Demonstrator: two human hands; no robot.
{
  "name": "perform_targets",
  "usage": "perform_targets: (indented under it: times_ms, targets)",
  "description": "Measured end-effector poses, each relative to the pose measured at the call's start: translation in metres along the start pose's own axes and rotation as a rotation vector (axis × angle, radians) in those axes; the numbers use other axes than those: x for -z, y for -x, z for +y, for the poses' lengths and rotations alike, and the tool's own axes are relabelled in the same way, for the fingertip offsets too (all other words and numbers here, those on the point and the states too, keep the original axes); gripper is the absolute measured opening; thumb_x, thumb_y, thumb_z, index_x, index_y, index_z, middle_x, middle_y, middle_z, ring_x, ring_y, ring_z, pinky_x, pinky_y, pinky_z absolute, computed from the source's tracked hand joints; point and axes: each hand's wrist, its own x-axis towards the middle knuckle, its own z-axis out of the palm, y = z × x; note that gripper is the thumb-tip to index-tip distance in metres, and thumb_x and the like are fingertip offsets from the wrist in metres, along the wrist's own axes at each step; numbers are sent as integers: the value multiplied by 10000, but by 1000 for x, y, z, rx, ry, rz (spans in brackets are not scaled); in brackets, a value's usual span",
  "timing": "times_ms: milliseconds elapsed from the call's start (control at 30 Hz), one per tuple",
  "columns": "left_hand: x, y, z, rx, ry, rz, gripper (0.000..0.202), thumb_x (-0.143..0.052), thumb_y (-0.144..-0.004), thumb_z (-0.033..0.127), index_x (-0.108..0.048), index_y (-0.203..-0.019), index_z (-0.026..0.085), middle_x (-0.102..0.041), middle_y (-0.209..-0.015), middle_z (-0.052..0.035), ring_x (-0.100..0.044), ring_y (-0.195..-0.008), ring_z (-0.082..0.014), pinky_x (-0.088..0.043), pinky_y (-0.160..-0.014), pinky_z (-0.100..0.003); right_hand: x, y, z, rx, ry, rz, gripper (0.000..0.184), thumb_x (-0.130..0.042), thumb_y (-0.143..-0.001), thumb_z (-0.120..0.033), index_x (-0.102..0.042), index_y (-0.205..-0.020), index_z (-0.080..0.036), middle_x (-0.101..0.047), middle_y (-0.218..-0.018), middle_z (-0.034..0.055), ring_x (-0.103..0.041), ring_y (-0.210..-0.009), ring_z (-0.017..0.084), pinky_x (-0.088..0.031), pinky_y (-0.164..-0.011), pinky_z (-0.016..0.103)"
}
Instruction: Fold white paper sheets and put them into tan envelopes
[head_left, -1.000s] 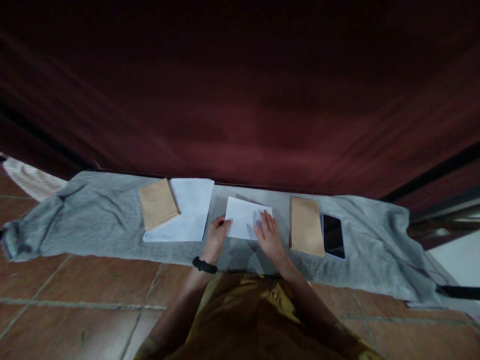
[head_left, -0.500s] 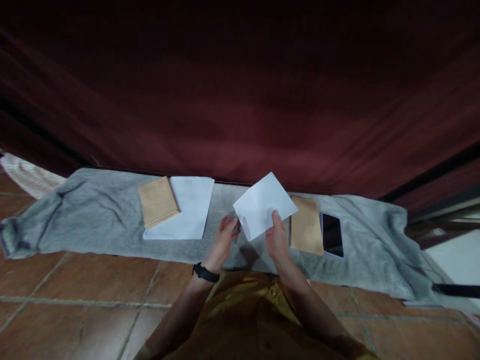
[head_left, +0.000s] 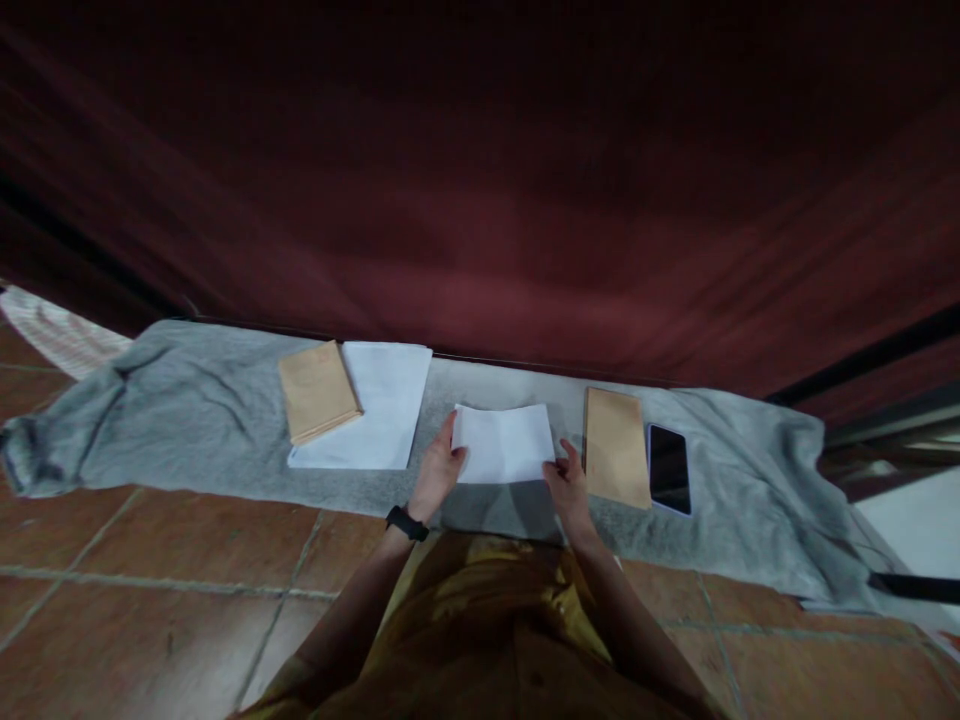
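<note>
A white sheet of paper (head_left: 502,445) with a faint crease down its middle is held level in front of me. My left hand (head_left: 441,468) pinches its left edge, thumb on top. At the lower right corner, my right hand (head_left: 568,488) grips the sheet between thumb and fingers, one finger raised off it. To the right lies a brown envelope (head_left: 616,448), close to my right hand. On the left, a stack of brown envelopes (head_left: 319,392) rests partly over a stack of white paper (head_left: 386,410).
A grey cloth (head_left: 217,420) covers the long narrow surface. A phone (head_left: 669,468) with a dark screen lies right of the single envelope. Behind rises a dark red curtain-like backdrop (head_left: 487,250). Brown floor tiles (head_left: 187,640) show below, and a dark bar (head_left: 915,587) juts in at right.
The sheet has turned from a tilted position to nearly square with me and come lower. My left hand has taken hold of its left edge; my right hand has shifted to the lower right corner.
</note>
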Motion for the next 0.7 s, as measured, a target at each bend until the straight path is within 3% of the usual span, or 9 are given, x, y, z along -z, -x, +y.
perform_targets:
  times_ms: [167, 300, 367, 500, 600, 700]
  targets:
    - [-10, 9, -2, -151, -360, -41, 634, -505, -857, 115, -498, -1487, 182, -559, -1471, -147, -637, -1250, -275, -515, -1082, -419, 10, 12, 7, 105, 564, -59, 598, -474, -933, -361, -470, -1494, -157, -749, -934, 92, -698, -756, 257, -528, -696, 356]
    - [-20, 27, 5, -279, -634, 10, 547, -455, -963, 190, -471, -1510, 175, -367, -1646, -169, -442, -1459, -340, -399, -1174, -539, 14, 15, 4, 238, 855, -114, 521, -409, -985, -296, -498, -1482, -167, -725, -1156, 158, -717, -864, 270, -533, -763, 367]
    - [-29, 37, 8, -362, -725, -53, 515, -423, -1011, 255, -463, -1520, 184, -316, -1677, -151, -346, -1521, -342, -337, -1210, -561, 15, 13, -1, 282, 961, -107, 500, -409, -996, -286, -526, -1462, -149, -706, -1156, 177, -702, -913, 287, -532, -808, 393]
    - [-47, 51, 9, -474, -784, -194, 521, -373, -1051, 325, -425, -1553, 195, -349, -1669, -103, -274, -1562, -290, -261, -1262, -538, 6, 10, -11, 422, 975, -116, 488, -424, -1027, -321, -540, -1449, -106, -633, -1322, 233, -611, -1178, 343, -488, -999, 508]
    - [-54, 55, 7, -460, -823, -223, 563, -364, -1044, 304, -364, -1588, 160, -358, -1662, -115, -268, -1564, -286, -241, -1271, -549, -15, 13, -13, 556, 869, -260, 496, -350, -1062, -296, -498, -1487, -87, -511, -1533, 204, -470, -1412, 290, -426, -1132, 486]
    - [-56, 55, 3, -466, -854, -244, 609, -349, -1010, 211, -306, -1615, 158, -339, -1670, -113, -244, -1573, -267, -228, -1280, -544, -34, 19, -8, 621, 887, -383, 519, -308, -1082, -295, -451, -1533, -80, -442, -1607, 172, -363, -1513, 250, -338, -1219, 471]
